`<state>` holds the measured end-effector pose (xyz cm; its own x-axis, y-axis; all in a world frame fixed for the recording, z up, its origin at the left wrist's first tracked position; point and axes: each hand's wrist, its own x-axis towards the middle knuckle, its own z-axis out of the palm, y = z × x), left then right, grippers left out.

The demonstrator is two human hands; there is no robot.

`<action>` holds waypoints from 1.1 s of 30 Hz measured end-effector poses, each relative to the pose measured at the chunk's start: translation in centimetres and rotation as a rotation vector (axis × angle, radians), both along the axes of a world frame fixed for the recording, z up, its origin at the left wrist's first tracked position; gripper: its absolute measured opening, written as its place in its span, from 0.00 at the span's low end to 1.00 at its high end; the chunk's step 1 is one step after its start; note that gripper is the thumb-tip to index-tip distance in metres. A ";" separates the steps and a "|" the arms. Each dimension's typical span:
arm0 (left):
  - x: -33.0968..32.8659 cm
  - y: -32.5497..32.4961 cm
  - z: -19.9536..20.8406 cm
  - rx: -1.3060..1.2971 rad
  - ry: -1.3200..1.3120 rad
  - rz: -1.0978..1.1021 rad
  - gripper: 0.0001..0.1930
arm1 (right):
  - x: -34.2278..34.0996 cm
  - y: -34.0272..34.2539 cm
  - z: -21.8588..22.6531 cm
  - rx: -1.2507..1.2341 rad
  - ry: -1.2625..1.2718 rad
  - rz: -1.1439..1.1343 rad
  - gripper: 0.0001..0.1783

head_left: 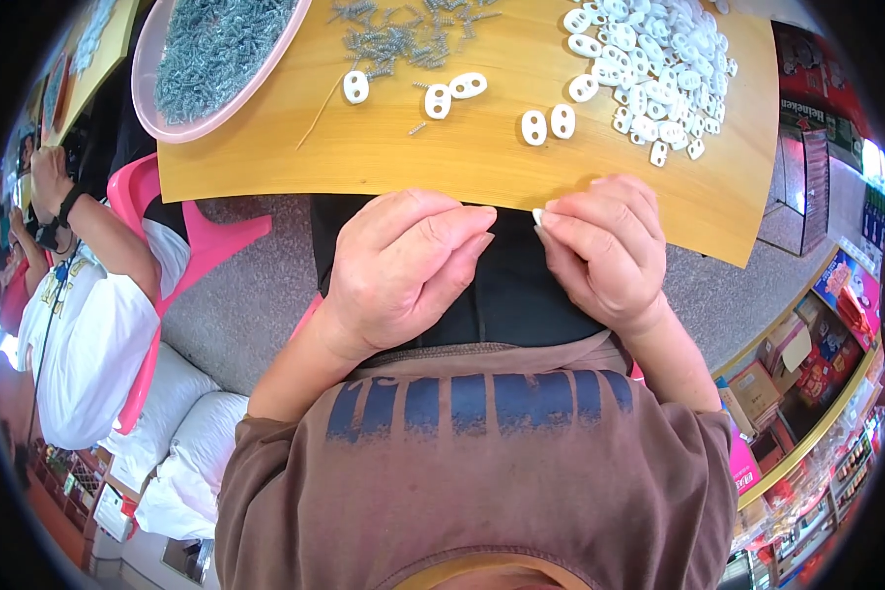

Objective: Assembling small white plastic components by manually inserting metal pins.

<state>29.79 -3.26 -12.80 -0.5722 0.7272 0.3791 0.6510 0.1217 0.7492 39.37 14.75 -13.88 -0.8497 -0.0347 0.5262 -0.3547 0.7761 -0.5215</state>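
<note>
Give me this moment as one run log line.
left hand: curled, contents unclear | right hand: pinching small white piece | table: spring-like metal pieces, white two-hole pieces | pink basin: more metal bits

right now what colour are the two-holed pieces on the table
The pieces are white, clearest in the head view.

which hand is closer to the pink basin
Left. The left hand is to the lower right of the basin; the right hand is farther right, beyond the left one.

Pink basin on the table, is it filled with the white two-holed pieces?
No, the pink basin holds small metal springs; the white two-holed pieces lie on the yellow tabletop.
</note>
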 end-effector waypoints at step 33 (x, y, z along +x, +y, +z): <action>-0.4 -1.5 1.9 0.167 -0.782 0.194 0.09 | -4.0 -4.3 3.4 -1.164 -0.609 0.096 0.09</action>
